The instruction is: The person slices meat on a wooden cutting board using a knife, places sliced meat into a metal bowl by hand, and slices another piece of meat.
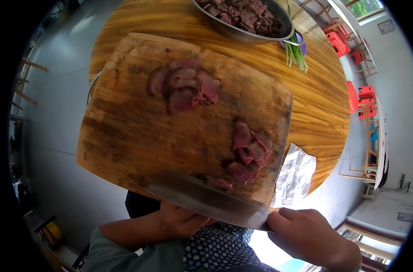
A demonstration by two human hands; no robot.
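Observation:
A wide cleaver (211, 199) lies at a slant over the near edge of the wooden cutting board (138, 131). Its handle is wrapped by my right hand (306, 235). Below the blade, close to its lower edge, is my left hand (181, 221), fingers bent and partly hidden by the blade; whether it touches the cleaver is unclear. Sliced reddish meat (186, 86) lies in a pile on the upper part of the board. A second pile of slices (252, 152) sits at the right, with a small slice (221, 183) beside the blade.
A metal bowl (283, 34) full of sliced meat stands at the table's far side. Green stalks (296, 56) and a purple item (301, 43) are beside it. White paper (295, 174) lies right of the board on the round wooden table (322, 109). Red stools (366, 102) stand beyond.

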